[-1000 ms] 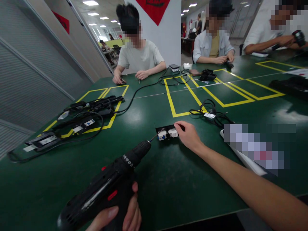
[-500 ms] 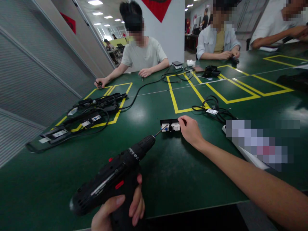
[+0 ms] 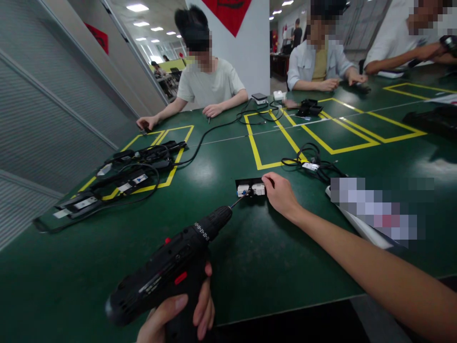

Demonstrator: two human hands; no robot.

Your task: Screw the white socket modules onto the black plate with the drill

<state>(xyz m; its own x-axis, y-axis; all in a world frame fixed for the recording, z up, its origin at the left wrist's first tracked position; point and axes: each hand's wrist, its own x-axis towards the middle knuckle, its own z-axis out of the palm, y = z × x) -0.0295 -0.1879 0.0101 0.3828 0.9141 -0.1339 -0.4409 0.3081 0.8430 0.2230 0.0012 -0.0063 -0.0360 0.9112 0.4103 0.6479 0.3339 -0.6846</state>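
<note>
My left hand (image 3: 178, 317) is wrapped round the grip of a black cordless screwdriver (image 3: 171, 269) with red buttons. Its thin bit reaches up and right to a small black socket module (image 3: 250, 186) with white inserts, and the tip touches the left insert. My right hand (image 3: 280, 195) rests on the green table (image 3: 250, 257) at the module's right end, fingers curled against it and holding it in place.
Several black power strips with cables (image 3: 121, 178) lie at the left inside yellow tape boxes. A coiled black cable (image 3: 314, 164) lies behind my right hand, a white strip (image 3: 357, 224) to its right. Three people sit at the far side of the table.
The view shifted slightly. The screwdriver bit stays on the module's left insert and my right hand keeps its hold; a person across the table moved a hand.
</note>
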